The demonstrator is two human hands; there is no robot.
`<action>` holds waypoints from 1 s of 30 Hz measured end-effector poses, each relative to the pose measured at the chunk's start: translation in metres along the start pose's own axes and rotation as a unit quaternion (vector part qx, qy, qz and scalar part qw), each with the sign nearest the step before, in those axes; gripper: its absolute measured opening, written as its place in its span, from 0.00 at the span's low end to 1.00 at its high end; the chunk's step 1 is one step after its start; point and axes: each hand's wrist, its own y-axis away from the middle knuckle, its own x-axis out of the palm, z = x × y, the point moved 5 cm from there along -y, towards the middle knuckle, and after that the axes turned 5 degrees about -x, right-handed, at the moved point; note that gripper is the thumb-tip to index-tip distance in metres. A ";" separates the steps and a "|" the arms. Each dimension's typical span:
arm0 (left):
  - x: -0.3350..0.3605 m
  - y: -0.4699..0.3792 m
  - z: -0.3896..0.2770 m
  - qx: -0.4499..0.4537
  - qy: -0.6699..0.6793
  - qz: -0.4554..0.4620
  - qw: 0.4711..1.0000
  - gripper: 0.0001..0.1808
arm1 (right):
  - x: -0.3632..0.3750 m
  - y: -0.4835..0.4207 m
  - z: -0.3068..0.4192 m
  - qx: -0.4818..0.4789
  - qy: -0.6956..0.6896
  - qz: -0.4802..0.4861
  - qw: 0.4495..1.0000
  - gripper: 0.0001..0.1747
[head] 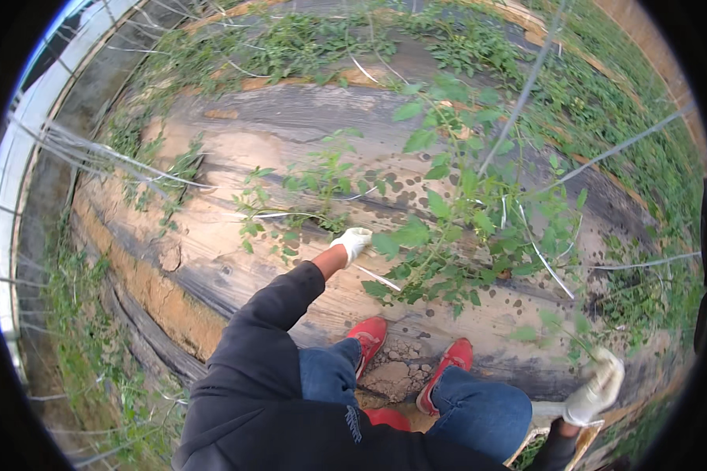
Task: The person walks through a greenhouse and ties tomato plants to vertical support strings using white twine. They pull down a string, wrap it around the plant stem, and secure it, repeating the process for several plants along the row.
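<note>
My left hand point(353, 244), in a white glove, is at the left edge of a leafy tomato plant point(448, 235), its fingers curled; whether it grips a stem or leaf is not clear. My right hand point(598, 385), gloved too, is low on the right, closed on a green leafy cutting point(571, 335) that is somewhat blurred. Beneath that hand is a container with a pale rim point(533, 435), with greenery inside. White strings and strips hang about the tomato plant, one strip point(545, 265) on its right side. A smaller plant point(324, 176) grows beyond my left hand.
Black plastic mulch point(306, 112), partly covered with soil, spreads over the beds. Taut strings point(618, 150) cross the upper right. More plant rows point(306, 44) run across the far side. A low wall point(88, 88) borders the left. Red shoes point(368, 341) stand on cracked soil point(395, 368).
</note>
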 end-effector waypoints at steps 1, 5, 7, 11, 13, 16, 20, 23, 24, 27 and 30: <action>0.004 0.010 0.005 -0.040 -0.012 -0.009 0.999 0.07 | -0.036 -0.005 0.009 -0.007 0.044 -0.028 0.999 0.12; 0.014 0.041 0.028 -0.021 -0.011 0.030 0.999 0.11 | -0.135 0.003 0.037 -0.021 0.495 0.045 0.868 0.17; 0.011 0.053 0.041 0.033 -0.068 0.006 0.997 0.11 | -0.152 0.013 0.024 0.028 0.490 0.076 0.868 0.16; -0.017 0.106 0.066 -0.034 0.086 -0.131 0.987 0.10 | -0.138 0.037 -0.015 0.046 0.432 0.138 0.890 0.16; -0.049 0.153 0.042 0.066 0.123 -0.306 0.942 0.12 | -0.118 0.040 -0.027 0.036 0.398 0.166 0.901 0.16; -0.109 0.268 -0.036 0.294 -0.005 -0.627 0.721 0.30 | -0.070 0.027 -0.022 -0.001 0.313 0.200 0.928 0.16; -0.139 0.342 -0.154 0.406 -0.049 -0.526 0.746 0.39 | 0.020 -0.018 0.051 -0.058 0.015 0.206 0.977 0.19; -0.047 0.329 -0.204 0.395 -0.242 -0.262 0.847 0.17 | 0.089 -0.038 0.143 0.024 -0.197 0.308 0.930 0.34; 0.001 0.326 -0.209 0.420 -0.310 -0.185 0.833 0.17 | 0.112 -0.039 0.179 0.006 -0.250 0.348 0.904 0.38; 0.121 0.322 -0.188 0.396 -0.496 -0.012 0.773 0.15 | 0.166 -0.023 0.263 -0.053 -0.337 0.472 0.813 0.46; 0.162 0.344 -0.166 0.572 -0.269 0.105 0.768 0.15 | 0.208 0.009 0.279 -0.161 -0.205 0.568 0.781 0.13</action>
